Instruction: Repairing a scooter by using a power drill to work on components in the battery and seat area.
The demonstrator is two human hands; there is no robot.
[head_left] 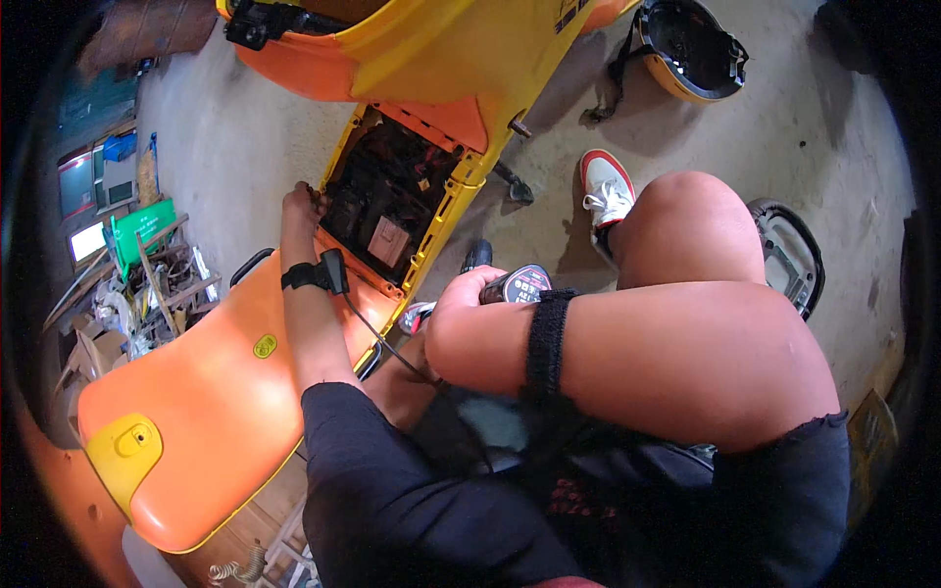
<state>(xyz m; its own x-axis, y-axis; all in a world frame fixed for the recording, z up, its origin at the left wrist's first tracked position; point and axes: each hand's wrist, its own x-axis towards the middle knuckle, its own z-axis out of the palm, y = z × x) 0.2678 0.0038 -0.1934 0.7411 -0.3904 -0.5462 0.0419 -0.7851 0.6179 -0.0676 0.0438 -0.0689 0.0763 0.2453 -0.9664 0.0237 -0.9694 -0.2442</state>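
Observation:
My left hand (pixel 304 202) is at the left edge of an open compartment (pixel 392 196) in the orange and yellow scooter body. Its fingers are curled together, and what they hold, if anything, is too small to make out. Dark parts, wiring and a brownish box (pixel 389 242) fill the compartment. My right hand (pixel 469 298) is closed round a dark thing with a rounded, printed end (pixel 521 284), which resembles the base of a cordless tool. The rest of that thing is hidden by the hand. A black strap circles each wrist, and a cable runs from the left one.
The long orange seat (pixel 206 392) lies under my left forearm. An upturned yellow helmet (pixel 691 54) rests on the concrete floor at the far right. A grey and black moulded part (pixel 789 257) lies beyond my knee. Scrap wood (pixel 162 284) and a green board (pixel 144 227) stand at left.

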